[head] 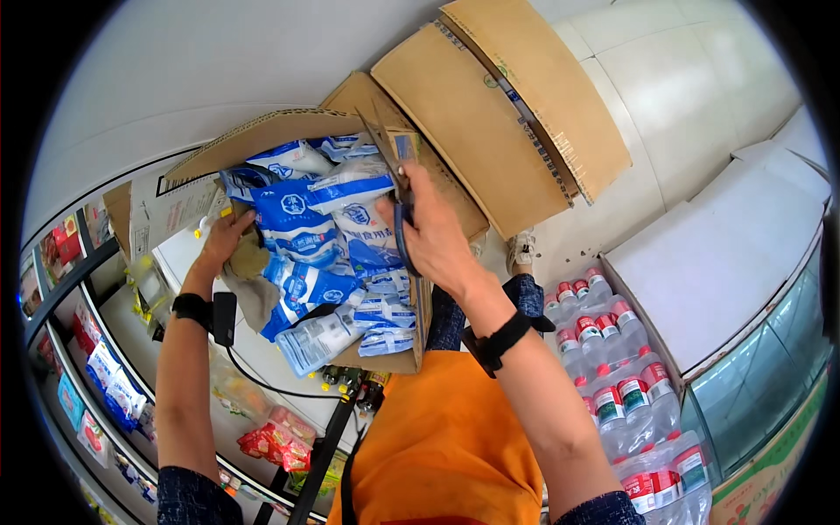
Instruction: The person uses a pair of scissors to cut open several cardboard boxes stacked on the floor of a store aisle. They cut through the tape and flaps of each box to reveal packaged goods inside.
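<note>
My right hand [436, 230] holds a pair of scissors [401, 223] by the dark handles, its blades pointing up and away over the right edge of an open cardboard box [262, 128]. Blue and white plastic packets of salt [298, 220] fill the box in a loose pile. At the box's left side, my left hand [226, 239] rests with its fingertips against the packets, next to a grey-brown cloth or glove [252, 289]. Whether that hand grips anything is not clear. One paler packet [318, 338] lies tilted over the near edge.
Large cardboard boxes [472, 125] stand beyond the open one. Shelves with packaged goods [108, 380] run along the left. Shrink-wrapped water bottles [610, 394] stand at the right, beside a white-topped glass case [715, 256]. Dark bottles with yellow caps [348, 380] are below the box.
</note>
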Demonstrator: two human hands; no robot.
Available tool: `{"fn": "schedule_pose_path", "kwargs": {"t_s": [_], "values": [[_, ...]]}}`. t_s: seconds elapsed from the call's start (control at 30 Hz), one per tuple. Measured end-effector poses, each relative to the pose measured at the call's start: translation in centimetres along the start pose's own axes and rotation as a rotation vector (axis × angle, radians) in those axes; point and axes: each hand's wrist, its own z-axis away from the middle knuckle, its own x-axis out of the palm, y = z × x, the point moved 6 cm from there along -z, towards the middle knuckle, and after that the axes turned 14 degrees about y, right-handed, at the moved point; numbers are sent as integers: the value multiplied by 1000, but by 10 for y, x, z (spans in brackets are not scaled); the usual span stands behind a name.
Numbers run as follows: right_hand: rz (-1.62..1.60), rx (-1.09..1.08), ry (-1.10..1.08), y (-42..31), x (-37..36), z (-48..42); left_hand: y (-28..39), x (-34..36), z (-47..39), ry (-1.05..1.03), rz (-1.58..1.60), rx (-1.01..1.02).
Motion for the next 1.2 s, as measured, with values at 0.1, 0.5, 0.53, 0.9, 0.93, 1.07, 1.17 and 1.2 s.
{"fn": "schedule_pose_path", "kwargs": {"t_s": [0.1,0.5,0.53,0.9,0.93,1.07,1.17,1.2], "values": [[-44,83,-66,6,7,-3,-24,4,-22,145,-261,279],[-160,22,-248,-4,60,-32,-93,8,10,204,-680,647],[-126,-27,-257,-2,57,-31,-100,5,9,204,-698,642],[687,-182,60,78,-165,-5,139,16,153,27,-436,439],[687,-145,55,85,-168,-4,177,34,171,-57,-343,426],[688,-107,169,97,-158,-1,266,116,211,-286,-119,509],[633,-171,322,79,-167,-5,287,181,206,-413,-48,464],[549,-64,324,85,-175,-4,288,197,201,-447,-43,404]]}}
